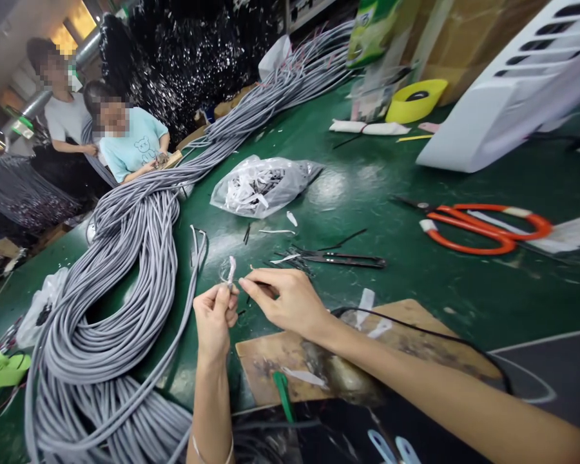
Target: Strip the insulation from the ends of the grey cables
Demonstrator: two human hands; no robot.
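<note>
My left hand (217, 310) pinches the end of a cable, whose frayed whitish tip (231, 270) sticks up above the thumb. Fine loose strands curl beside that tip. Close to its right side, my right hand (283, 296) has thumb and fingers pressed together; what lies between them is too small to make out. A large bundle of grey cables (140, 328) lies coiled to the left of my hands. Just beyond my right hand rest dark thread snips (343, 259) among short black offcuts.
A plastic bag of small parts (261, 187) lies ahead. Orange-handled scissors (488, 225), a white slotted plastic housing (493, 109) and a yellow tape roll (415, 101) are at right. A stained board (270, 367) lies under my forearm. Two people (135, 138) are at the far left.
</note>
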